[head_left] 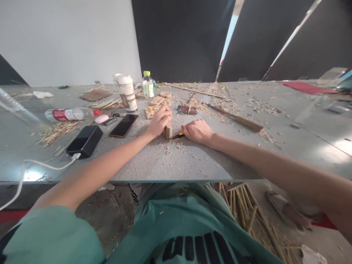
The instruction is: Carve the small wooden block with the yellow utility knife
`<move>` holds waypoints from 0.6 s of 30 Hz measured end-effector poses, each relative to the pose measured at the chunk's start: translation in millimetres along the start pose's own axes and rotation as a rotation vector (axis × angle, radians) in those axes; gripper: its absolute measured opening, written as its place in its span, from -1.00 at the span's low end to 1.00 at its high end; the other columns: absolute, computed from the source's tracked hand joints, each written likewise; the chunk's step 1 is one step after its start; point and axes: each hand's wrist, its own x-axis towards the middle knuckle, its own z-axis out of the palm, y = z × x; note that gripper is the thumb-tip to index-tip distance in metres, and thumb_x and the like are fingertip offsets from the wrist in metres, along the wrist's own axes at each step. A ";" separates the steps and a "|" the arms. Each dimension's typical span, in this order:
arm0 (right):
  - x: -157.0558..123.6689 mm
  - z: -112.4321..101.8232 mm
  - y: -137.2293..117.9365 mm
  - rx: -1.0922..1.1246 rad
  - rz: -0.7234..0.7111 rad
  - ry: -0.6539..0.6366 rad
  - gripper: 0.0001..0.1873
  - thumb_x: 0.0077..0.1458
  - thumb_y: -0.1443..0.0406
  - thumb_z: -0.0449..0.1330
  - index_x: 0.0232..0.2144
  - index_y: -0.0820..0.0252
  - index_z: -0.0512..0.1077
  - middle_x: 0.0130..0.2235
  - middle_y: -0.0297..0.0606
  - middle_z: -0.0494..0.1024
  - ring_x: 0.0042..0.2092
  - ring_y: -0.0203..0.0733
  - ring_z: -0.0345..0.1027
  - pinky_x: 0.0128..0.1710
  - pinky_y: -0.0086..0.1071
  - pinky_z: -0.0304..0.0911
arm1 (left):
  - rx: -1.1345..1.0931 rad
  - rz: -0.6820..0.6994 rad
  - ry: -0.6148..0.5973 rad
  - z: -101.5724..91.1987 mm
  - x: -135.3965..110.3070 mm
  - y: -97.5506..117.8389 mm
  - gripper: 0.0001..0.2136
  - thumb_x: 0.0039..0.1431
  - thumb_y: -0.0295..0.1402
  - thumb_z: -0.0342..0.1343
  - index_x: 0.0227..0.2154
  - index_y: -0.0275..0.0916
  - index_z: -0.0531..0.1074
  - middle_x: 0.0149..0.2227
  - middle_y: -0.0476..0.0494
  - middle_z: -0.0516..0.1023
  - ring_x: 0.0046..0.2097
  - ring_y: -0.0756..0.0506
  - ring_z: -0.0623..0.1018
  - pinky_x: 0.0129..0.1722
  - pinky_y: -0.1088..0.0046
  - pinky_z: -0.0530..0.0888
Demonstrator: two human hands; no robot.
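My left hand (pixel 161 123) is closed around a small wooden block (pixel 168 132), which stands on edge on the grey table (pixel 154 161). In my right hand (pixel 198 131) is a yellow and black utility knife (pixel 178 136), its dark front end pointing left at the foot of the block. I cannot make out whether the blade touches the wood. Pale wood shavings (pixel 178 146) lie around both hands. Just beyond my left hand are a patterned square piece (pixel 150 111) and a light wooden piece (pixel 157 100).
A phone (pixel 124 125), a black power bank (pixel 84 141) with a white cable, a lying bottle (pixel 70 114), a paper cup (pixel 126 93) and a green-capped bottle (pixel 147 85) stand left. A dark sheathed piece (pixel 187 109) and a wooden-handled tool (pixel 247 123) lie right.
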 end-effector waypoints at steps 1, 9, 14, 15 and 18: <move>0.4 -0.3 -0.1 -0.001 -0.010 -0.006 -0.28 0.50 0.09 -0.19 -0.42 0.28 0.62 -0.33 0.00 0.68 -0.41 -0.12 0.39 -0.37 -0.21 -0.09 | 0.001 0.002 -0.004 -0.4 0.3 0.1 -0.76 0.26 -0.38 -0.06 -0.54 -0.14 0.13 -0.29 -0.17 0.38 -0.18 -0.17 0.46 -0.09 0.17 0.46; 0.4 -3.5 -0.7 -0.008 -0.044 -0.027 -0.30 0.53 0.11 -0.19 -0.40 0.27 0.62 -0.29 0.02 0.69 -0.38 -0.12 0.43 -0.36 -0.23 -0.06 | 0.028 0.012 -0.009 -0.8 3.1 -2.5 -0.76 0.23 -0.43 -0.05 -0.57 -0.14 0.16 -0.30 -0.16 0.43 -0.18 -0.17 0.50 -0.11 0.18 0.48; 2.1 -3.7 2.1 0.003 -0.081 -0.039 -0.28 0.54 0.11 -0.18 -0.44 0.26 0.61 -0.32 -0.01 0.68 -0.41 -0.14 0.42 -0.37 -0.23 -0.07 | 0.044 0.016 -0.041 -4.5 4.1 -2.7 -0.77 0.21 -0.42 -0.05 -0.57 -0.14 0.17 -0.29 -0.16 0.45 -0.19 -0.16 0.52 -0.13 0.21 0.49; 2.4 -3.8 2.4 0.003 -0.086 -0.039 -0.28 0.53 0.11 -0.18 -0.44 0.26 0.61 -0.33 -0.01 0.68 -0.41 -0.14 0.42 -0.37 -0.23 -0.07 | 0.048 0.017 -0.048 -5.5 4.4 -2.6 -0.78 0.21 -0.41 -0.05 -0.57 -0.14 0.18 -0.29 -0.16 0.46 -0.20 -0.16 0.51 -0.14 0.22 0.48; 3.0 -4.2 2.4 -0.003 -0.091 -0.032 -0.29 0.53 0.12 -0.17 -0.42 0.26 0.63 -0.35 -0.01 0.68 -0.41 -0.13 0.43 -0.37 -0.23 -0.06 | 0.060 0.023 -0.062 -7.5 5.3 -2.6 -0.77 0.22 -0.37 -0.06 -0.56 -0.14 0.20 -0.30 -0.16 0.46 -0.21 -0.16 0.50 -0.16 0.22 0.47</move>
